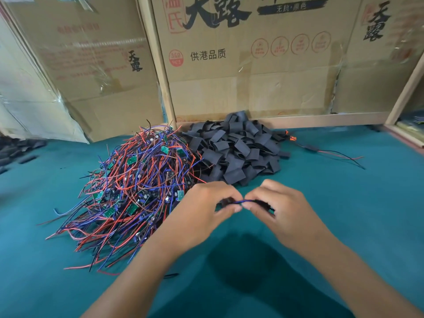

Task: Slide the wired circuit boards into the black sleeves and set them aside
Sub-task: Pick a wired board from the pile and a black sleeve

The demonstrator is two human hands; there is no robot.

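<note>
A tangled heap of wired circuit boards (pixel 137 187), small green boards with red, blue and black leads, lies left of centre on the green mat. Right of it is a pile of flat black sleeves (pixel 238 148). My left hand (pixel 202 210) and my right hand (pixel 280 207) meet in front of both piles. Between their fingertips runs a blue wire (pixel 239 201). My right hand pinches a black sleeve (pixel 263 204), mostly hidden by the fingers. My left hand grips the dark wired end of the board, which I can barely see.
One sleeved board with red and black leads (pixel 321 151) lies at the right on the green mat (pixel 344 203). Cardboard boxes (pixel 241 65) wall off the back. More black sleeves (pixel 13 150) lie at the far left edge. A short black wire scrap (pixel 171 275) lies near my left forearm.
</note>
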